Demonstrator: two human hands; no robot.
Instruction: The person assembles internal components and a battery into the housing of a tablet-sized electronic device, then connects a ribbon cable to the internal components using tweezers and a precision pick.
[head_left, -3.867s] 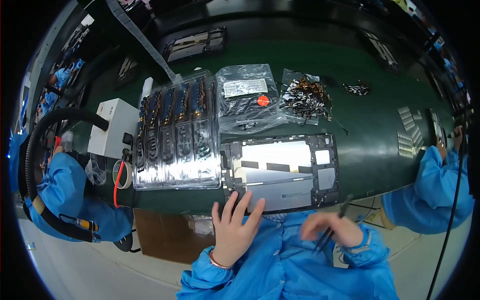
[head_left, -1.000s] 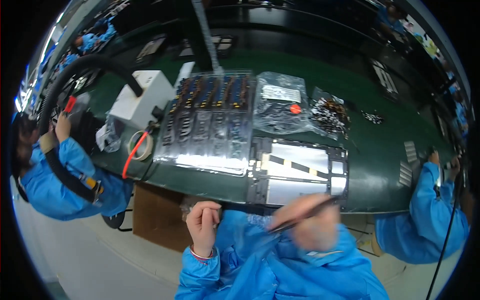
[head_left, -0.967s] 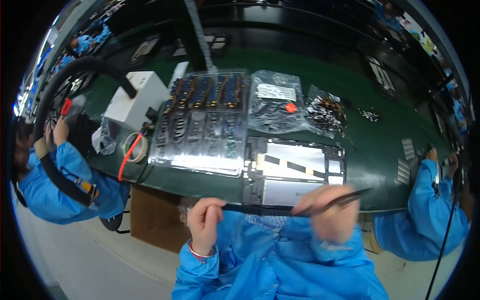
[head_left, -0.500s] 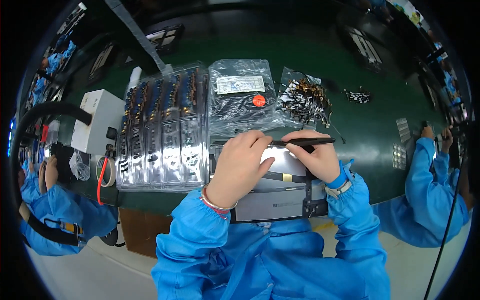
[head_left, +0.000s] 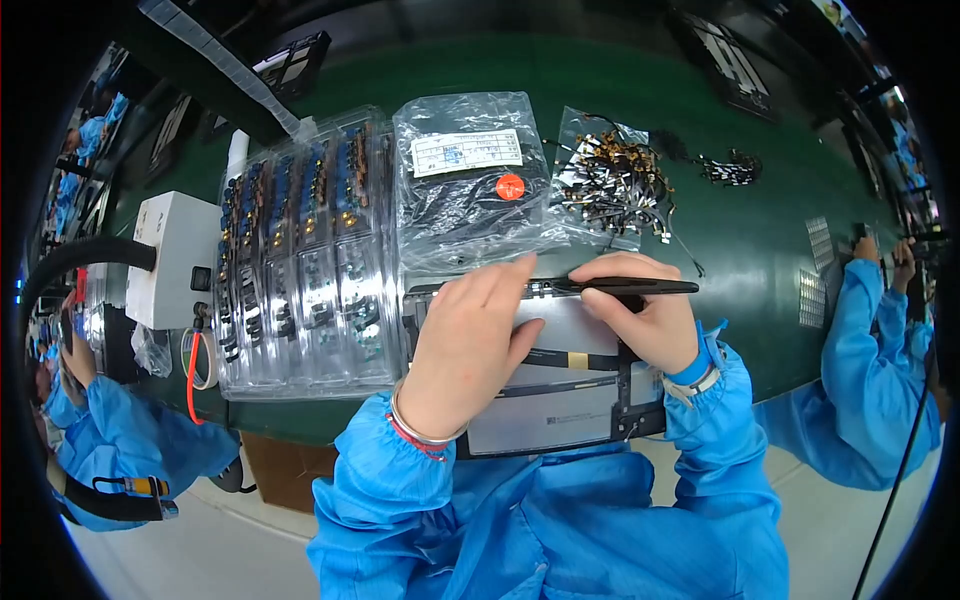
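Note:
An opened tablet-like device [head_left: 535, 424] with grey battery panels and a black frame lies in front of me at the near table edge. My left hand [head_left: 475, 340] rests flat over its left part, fingers stretched to the far edge and thumb apart. My right hand [head_left: 645, 315] pinches slim black tweezers [head_left: 655, 287], held nearly level along the device's far edge. Their tip points left, toward small parts on that edge beside my left fingertips. Whether the tip grips anything is too small to tell. A bracelet circles my left wrist and a blue band my right.
Left stand clear plastic trays [head_left: 305, 250] of small parts and a white box [head_left: 175, 260] with a black hose. Beyond the device lie a clear bag [head_left: 465, 215], a heap of small cables [head_left: 615, 185] and a smaller pile [head_left: 730, 168]. Co-workers sit on both sides.
The whole view has shifted slightly. My left fingers have straightened and drawn a little away from the tweezers' tip, showing more of the far edge. My right hand keeps its pinch.

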